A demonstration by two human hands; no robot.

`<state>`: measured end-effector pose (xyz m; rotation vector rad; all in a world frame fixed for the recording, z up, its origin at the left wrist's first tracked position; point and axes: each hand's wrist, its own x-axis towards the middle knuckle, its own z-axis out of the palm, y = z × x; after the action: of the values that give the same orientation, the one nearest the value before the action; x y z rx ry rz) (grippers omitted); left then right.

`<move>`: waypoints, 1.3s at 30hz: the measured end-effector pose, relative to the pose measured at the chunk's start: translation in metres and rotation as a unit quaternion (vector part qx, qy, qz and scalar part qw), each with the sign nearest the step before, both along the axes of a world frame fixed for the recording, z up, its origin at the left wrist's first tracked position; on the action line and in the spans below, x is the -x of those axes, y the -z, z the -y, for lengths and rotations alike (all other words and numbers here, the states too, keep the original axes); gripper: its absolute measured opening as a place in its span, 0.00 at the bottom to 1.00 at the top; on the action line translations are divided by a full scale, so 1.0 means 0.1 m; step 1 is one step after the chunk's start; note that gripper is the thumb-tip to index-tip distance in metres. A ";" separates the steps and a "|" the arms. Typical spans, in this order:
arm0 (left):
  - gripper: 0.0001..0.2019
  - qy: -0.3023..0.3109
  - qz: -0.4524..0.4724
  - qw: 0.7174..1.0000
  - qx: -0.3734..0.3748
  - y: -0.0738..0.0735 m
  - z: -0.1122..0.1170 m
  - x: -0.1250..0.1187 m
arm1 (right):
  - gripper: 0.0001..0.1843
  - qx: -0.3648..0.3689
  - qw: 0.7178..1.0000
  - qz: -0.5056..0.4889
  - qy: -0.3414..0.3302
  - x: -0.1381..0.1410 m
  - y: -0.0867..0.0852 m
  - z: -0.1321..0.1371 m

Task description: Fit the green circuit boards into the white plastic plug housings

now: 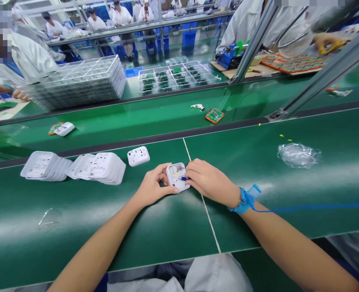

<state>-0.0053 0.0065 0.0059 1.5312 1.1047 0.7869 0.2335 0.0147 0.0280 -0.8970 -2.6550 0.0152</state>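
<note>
My left hand [155, 182] grips a square white plastic housing [174, 185] by its left side, thumb along the near edge and fingers behind. The housing's open inside faces up, with a small yellow spot and wires in it. Over its right edge, my right hand [205, 178] has its fingers pinched together beside a small dark-blue part [184, 178]. What those fingertips hold is hidden. A bit of orange shows just behind the right fingers. A blue wrist strap [245, 201] with a cord circles my right wrist. Another white housing [138, 156] lies just beyond my left hand.
Stacked white housings [106, 166] and more white shells [44, 164] stand at left. Crumpled clear plastic [299, 155] lies at right. Beyond a dark ledge, a green belt carries an orange-edged circuit board [215, 116]. Clear trays [82, 81] and a metal post [255, 40] stand farther back, near co-workers.
</note>
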 end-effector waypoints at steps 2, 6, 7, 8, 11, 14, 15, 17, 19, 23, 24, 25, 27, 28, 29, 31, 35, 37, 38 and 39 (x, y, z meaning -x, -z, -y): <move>0.41 -0.004 0.018 1.000 0.002 0.03 0.00 0.00 | 0.11 -0.030 0.999 0.020 -0.005 0.02 0.04 0.00; 0.40 -0.001 0.022 1.000 -0.006 0.04 0.00 0.00 | 0.13 -0.037 0.999 0.013 -0.002 0.08 0.11 0.01; 0.40 0.002 0.017 1.000 -0.015 0.03 0.00 -0.01 | 0.12 -0.029 1.000 -0.002 0.000 0.09 0.12 0.01; 0.39 0.006 0.011 1.000 -0.024 0.02 0.00 -0.01 | 0.12 -0.015 1.000 -0.021 0.002 0.09 0.13 0.01; 0.38 0.025 -0.009 0.998 -0.052 -0.01 0.00 -0.01 | 0.08 0.067 0.993 -0.098 0.014 0.10 0.13 -0.02; 0.37 0.044 -0.030 0.996 -0.072 -0.02 0.00 -0.01 | 0.05 0.196 0.964 -0.171 0.053 0.12 0.09 -0.11; 0.37 0.048 -0.034 0.995 -0.080 -0.03 0.00 -0.01 | 0.07 0.237 0.950 -0.189 0.074 0.14 0.08 -0.14; 0.37 0.055 -0.040 0.992 -0.107 -0.02 0.00 -0.02 | 0.13 0.293 0.924 -0.211 0.123 0.18 0.04 -0.20; 0.36 0.061 -0.045 0.987 -0.143 -0.02 0.01 -0.02 | 0.17 0.304 0.911 -0.216 0.173 0.22 0.00 -0.23; 0.34 0.071 -0.058 0.978 -0.186 0.01 0.01 -0.01 | 0.21 0.226 0.934 -0.194 0.199 0.24 -0.03 -0.21; 0.33 0.073 -0.067 0.975 -0.198 0.01 0.01 -0.01 | 0.25 0.210 0.942 -0.185 0.184 0.23 -0.03 -0.19; 0.32 0.075 -0.079 0.971 -0.214 0.02 0.01 -0.01 | 0.29 0.206 0.950 -0.172 0.159 0.22 -0.02 -0.17; 0.31 0.080 -0.102 0.961 -0.244 0.03 0.02 -0.01 | 0.32 0.231 0.957 -0.142 0.100 0.20 -0.01 -0.15; 0.31 0.082 -0.111 0.958 -0.253 0.04 0.02 -0.01 | 0.30 0.247 0.958 -0.124 0.079 0.19 0.00 -0.14; 0.31 0.081 -0.117 0.956 -0.257 0.04 0.03 -0.01 | 0.24 0.258 0.958 -0.107 0.071 0.19 0.00 -0.14; 0.30 0.075 -0.123 0.956 -0.256 0.05 0.04 -0.02 | 0.15 0.261 0.958 -0.079 0.084 0.21 -0.02 -0.14; 0.29 0.075 -0.113 0.960 -0.246 0.04 0.05 -0.04 | 0.16 0.235 0.963 -0.051 0.126 0.28 -0.06 -0.14; 0.27 0.070 -0.108 0.961 -0.245 0.04 0.05 -0.04 | 0.14 0.213 0.967 -0.032 0.136 0.27 -0.07 -0.13; 0.27 0.066 -0.107 0.961 -0.245 0.04 0.05 -0.04 | 0.15 0.204 0.969 -0.021 0.135 0.25 -0.07 -0.13; 0.28 0.060 -0.108 0.962 -0.242 0.04 0.05 -0.03 | 0.17 0.199 0.972 -0.013 0.125 0.20 -0.07 -0.12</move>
<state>-0.0019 0.0019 0.0018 2.1175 1.0059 0.8624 0.2133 0.0271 0.0353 -1.3408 -2.5363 0.5104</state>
